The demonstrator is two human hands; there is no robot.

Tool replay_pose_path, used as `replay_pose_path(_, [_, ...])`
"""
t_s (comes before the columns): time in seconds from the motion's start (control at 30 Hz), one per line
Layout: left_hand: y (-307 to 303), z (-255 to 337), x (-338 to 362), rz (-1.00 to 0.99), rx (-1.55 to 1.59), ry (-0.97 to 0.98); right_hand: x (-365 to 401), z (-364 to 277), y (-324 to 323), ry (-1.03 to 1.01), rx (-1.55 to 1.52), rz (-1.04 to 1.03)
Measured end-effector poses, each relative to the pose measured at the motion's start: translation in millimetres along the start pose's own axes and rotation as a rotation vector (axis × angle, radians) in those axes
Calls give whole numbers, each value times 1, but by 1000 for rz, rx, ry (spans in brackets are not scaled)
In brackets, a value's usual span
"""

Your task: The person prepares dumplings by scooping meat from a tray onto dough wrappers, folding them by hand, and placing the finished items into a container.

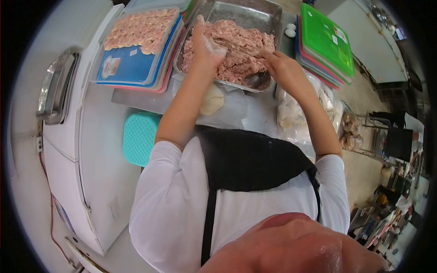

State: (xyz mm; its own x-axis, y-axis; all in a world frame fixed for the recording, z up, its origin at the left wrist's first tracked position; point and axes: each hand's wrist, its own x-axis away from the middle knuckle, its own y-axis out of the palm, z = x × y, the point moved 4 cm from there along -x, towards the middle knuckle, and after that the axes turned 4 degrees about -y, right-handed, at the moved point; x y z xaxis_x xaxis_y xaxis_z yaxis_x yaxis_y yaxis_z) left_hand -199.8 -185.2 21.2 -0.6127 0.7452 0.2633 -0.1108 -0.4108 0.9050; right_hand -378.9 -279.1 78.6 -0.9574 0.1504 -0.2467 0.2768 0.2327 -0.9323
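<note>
My right hand [283,69] is closed round the end of a long, narrow spatula [243,49], which reaches left over ground meat [241,34]. The meat fills much of a deep metal pan [255,10]. At the pan's left side, my left hand [207,48] is cupped near the spatula's tip, a finger or thumb pointing up. A pale, floury patch in it looks like a dough wrapper, though its edges are hard to make out. Below the pan, pale round dough wrappers [211,101] lie on clear plastic.
Left of the pan, rows of filled dumplings [141,29] sit on a blue-lidded container [125,66]. Green-lidded containers [325,38] are stacked at right, beside white eggs [290,31]. Plastic bags [296,109] lie below them. A turquoise basket [138,139] stands at lower left.
</note>
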Motion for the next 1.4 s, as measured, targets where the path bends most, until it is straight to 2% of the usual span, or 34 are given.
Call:
replay_pose_path(0.03, [-2, 5, 0, -13, 46, -25, 1, 9, -4, -9, -45, -31])
replay_pose_path(0.07, [0, 9, 3, -129, -151, 18, 1, 17, -12, -63, -264, 3])
replay_pose_path(0.13, [8, 13, 14, -358, -552, 91, 3, 38, -8, 87, -520, 45])
replay_pose_path(0.17, [14, 20, 17, -387, -830, 305, 7, 50, -1, 168, -650, 59])
replay_pose_path(0.2, [22, 26, 23, -411, -1107, 522, 1, 51, 3, 106, -639, -18])
replay_pose_path(0.23, [32, 31, 29, -428, -1382, 744, 3, 53, 4, 132, -669, -74])
replay_pose_path(0.3, [42, 32, 36, -439, -1522, 587, 8, 47, -4, 179, -725, -191])
replay_pose_path(0.33, [44, 32, 39, -442, -1588, 504, 9, 46, -4, 132, -713, -175])
replay_pose_path(0.43, [31, 40, 31, -412, -1845, 579, 8, 43, 4, 49, -687, -180])
replay_pose_path(0.53, [42, 36, 43, -393, -2104, 407, -1, 53, 31, 15, -643, -237])
replay_pose_path(0.6, [19, 37, 24, -416, -2016, 486, -5, 80, 51, -71, -557, -192])
replay_pose_path(0.63, [5, 37, 15, -426, -1972, 525, -5, 76, 43, -41, -385, -122])
replay_pose_path(0.7, [-20, 38, 0, -205, -1924, 336, -7, 54, 19, 7, -36, 24])
replay_pose_path(0.73, [-24, 38, -1, -140, -1906, 278, -4, 42, 18, -16, -60, 125])
replay_pose_path(0.83, [-25, 34, 4, -48, -1879, 176, -5, 30, 55, -80, -96, 121])
replay_pose_path(0.93, [-23, 38, 13, -14, -1856, 167, 3, 74, 73, 43, -28, -7])
replay_pose_path(1.0, [-6, 46, 29, -87, -1925, 339, 8, 81, 56, 93, -52, -81])
replay_pose_path(1.1, [13, 45, 46, -316, -1826, 535, 12, 68, 15, 225, -383, -37])
replay_pose_path(1.13, [19, 46, 49, -401, -1755, 599, 14, 67, 20, 96, -647, 33])
replay_pose_path(1.23, [25, 35, 45, -582, -1868, 286, 10, 27, 30, -176, -635, -25])
replay_pose_path(1.27, [23, 35, 45, -567, -1954, 353, 13, 35, 49, 101, -662, -257])
replay_pose_path(1.33, [15, 34, 44, -527, -2119, 501, 5, 46, 37, -63, -459, -145])
replay_pose_path(1.37, [9, 35, 40, -429, -2080, 437, 2, 48, 31, -147, -357, -88])
replay_pose_path(1.4, [1, 37, 36, -334, -2040, 372, 3, 39, 16, -52, -121, 8])
